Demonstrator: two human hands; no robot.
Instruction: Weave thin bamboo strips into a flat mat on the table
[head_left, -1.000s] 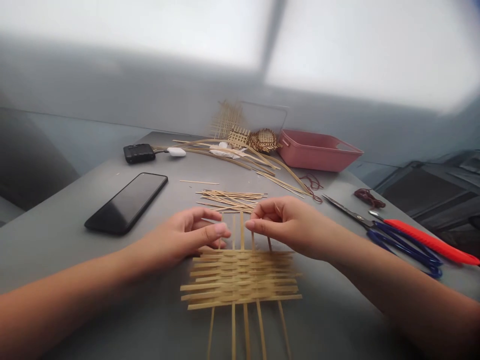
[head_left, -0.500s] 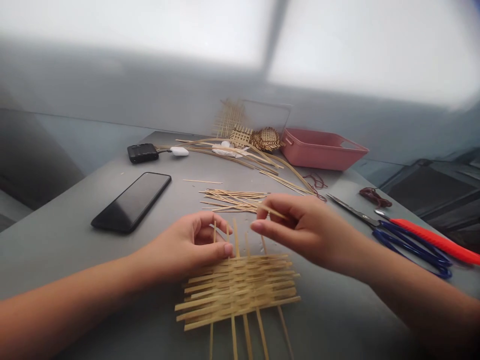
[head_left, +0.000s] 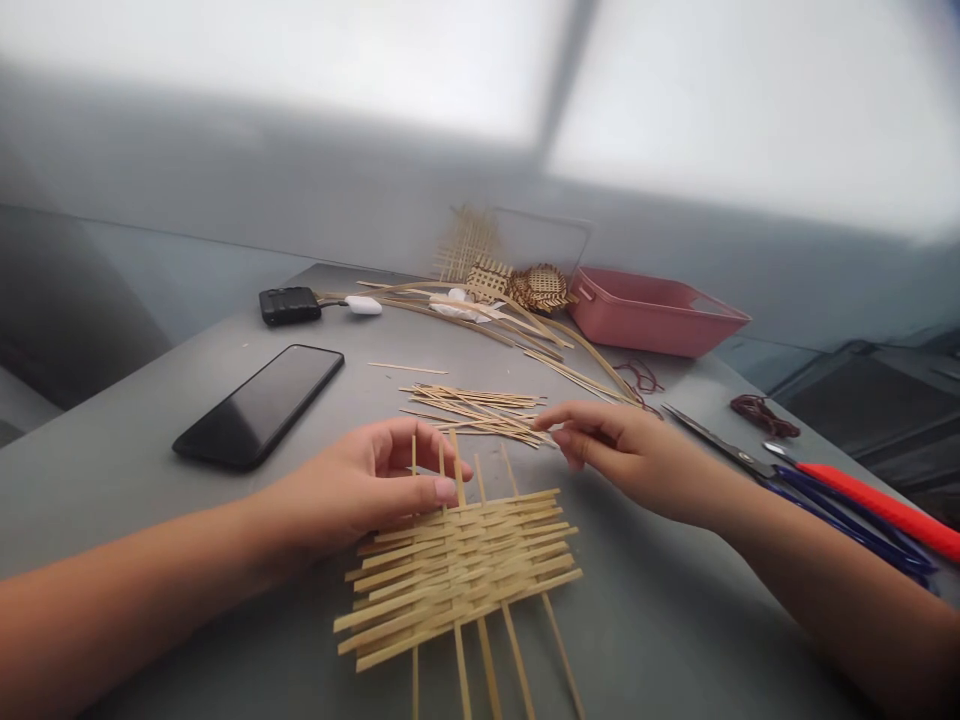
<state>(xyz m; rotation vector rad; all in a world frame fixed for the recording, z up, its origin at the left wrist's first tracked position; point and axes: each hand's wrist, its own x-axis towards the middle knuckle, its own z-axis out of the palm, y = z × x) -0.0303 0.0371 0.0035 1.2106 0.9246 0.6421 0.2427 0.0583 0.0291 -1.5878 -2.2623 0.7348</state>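
A flat woven mat of pale bamboo strips (head_left: pixel 465 565) lies in front of me, tilted slightly, with long strip ends poking out above and below. My left hand (head_left: pixel 394 475) grips its upper left edge, thumb on top and fingers curled behind the upright strips. My right hand (head_left: pixel 626 450) reaches to the right end of a loose pile of thin bamboo strips (head_left: pixel 472 405). Its index finger stretches to the strip ends, apart from the thumb, and I see no strip held between them.
A black phone (head_left: pixel 262 405) lies left, below a black power bank (head_left: pixel 290 305). Blue-handled scissors (head_left: pixel 847 515) and a red cutter (head_left: pixel 885 500) lie right, near dark cord (head_left: pixel 765 415). A pink basket (head_left: pixel 656 315), small woven pieces (head_left: pixel 540 288) and long curved strips stand behind.
My right hand has moved onto the pile's right end; the strip it held before no longer shows in its fingers. The mat has shifted slightly left in view, still in my left hand.
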